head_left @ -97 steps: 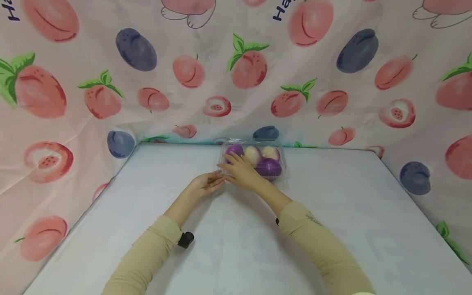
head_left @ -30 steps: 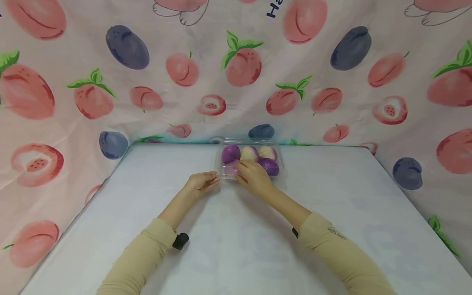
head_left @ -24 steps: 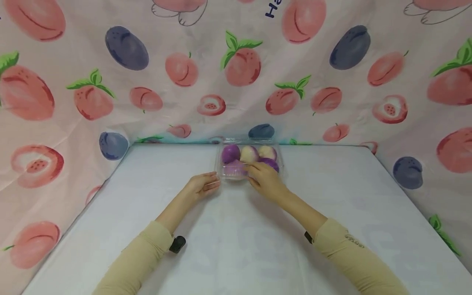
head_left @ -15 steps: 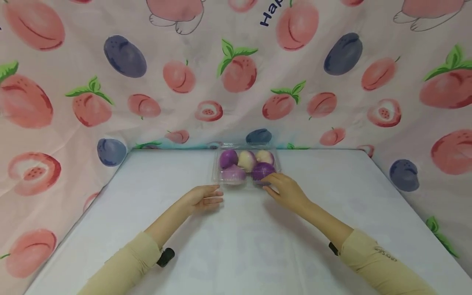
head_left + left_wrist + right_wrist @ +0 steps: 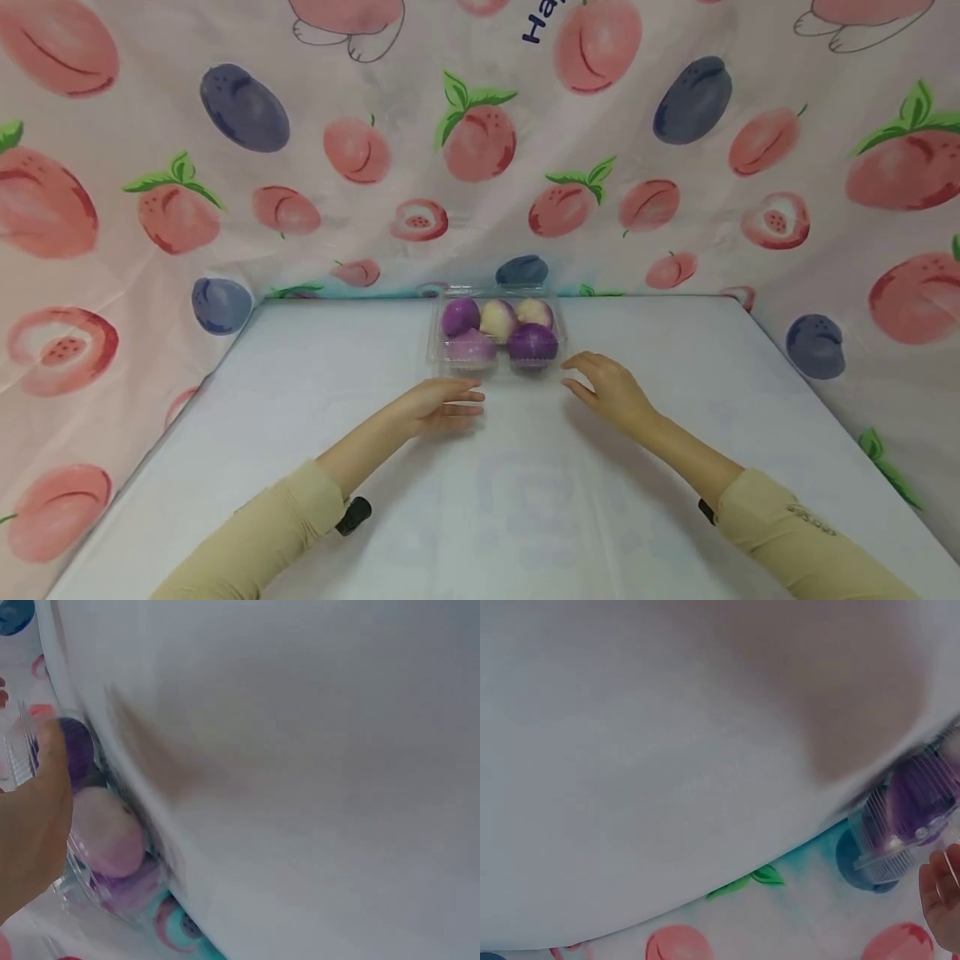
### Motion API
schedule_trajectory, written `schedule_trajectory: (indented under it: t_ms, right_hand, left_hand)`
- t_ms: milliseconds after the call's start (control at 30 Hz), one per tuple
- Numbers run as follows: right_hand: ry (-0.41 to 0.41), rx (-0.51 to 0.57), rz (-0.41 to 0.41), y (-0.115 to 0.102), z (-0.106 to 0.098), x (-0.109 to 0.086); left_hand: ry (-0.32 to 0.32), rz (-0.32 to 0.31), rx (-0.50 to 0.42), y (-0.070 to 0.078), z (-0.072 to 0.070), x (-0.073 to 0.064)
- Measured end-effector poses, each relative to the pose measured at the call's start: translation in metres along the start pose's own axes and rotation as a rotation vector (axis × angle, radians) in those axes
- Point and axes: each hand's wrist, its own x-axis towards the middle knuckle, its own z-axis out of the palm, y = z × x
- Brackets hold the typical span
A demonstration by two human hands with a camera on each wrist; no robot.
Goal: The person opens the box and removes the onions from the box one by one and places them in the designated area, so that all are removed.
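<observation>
A clear plastic clamshell box [image 5: 502,362] stands at the far middle of the table, its lid down over several round, onion-like vegetables. A dark purple one [image 5: 532,343] and a paler purple one [image 5: 471,348] lie in the front row. Behind them are a purple one [image 5: 461,317] and two whitish ones. My left hand [image 5: 438,406] hovers just before the box, fingers extended and holding nothing. Off the box's front right corner, my right hand [image 5: 613,393] has loosely bent fingers with nothing in them. Both wrist views catch part of the box at one edge.
A white cloth covers the table [image 5: 525,500]. Right behind the box rises a fabric backdrop [image 5: 420,167] printed with peaches and plums, which also runs along both sides. Small black cameras [image 5: 354,515] sit at the sleeve cuffs.
My right hand has slid rightward along the box's front and come off it. My left hand has left the box's left front corner and moved nearer to me and rightward.
</observation>
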Motion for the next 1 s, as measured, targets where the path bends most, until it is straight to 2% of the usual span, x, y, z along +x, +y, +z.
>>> schedule_trajectory:
  t_ms: [167,333,467,633,800,1000]
  right_hand:
    - [0.022,-0.013,0.054,0.010,0.003,0.000]
    - [0.037,-0.005,0.093,0.019,0.004,0.001]
    - [0.028,0.000,0.114,0.022,0.005,0.005]
    - [0.035,0.003,0.110,0.023,0.007,0.010]
    - [0.023,-0.003,0.117,0.026,0.009,0.014]
    - [-0.066,0.010,0.151,0.027,0.010,0.020]
  left_hand:
    - [-0.005,-0.024,-0.069,0.002,0.019,0.010]
    - [0.005,-0.052,-0.184,0.001,0.037,0.025]
    - [0.024,-0.042,-0.325,0.001,0.049,0.035]
    - [0.035,-0.032,-0.397,0.000,0.062,0.045]
    - [0.086,-0.011,-0.459,0.000,0.074,0.053]
    - [0.168,0.018,-0.513,0.000,0.078,0.063]
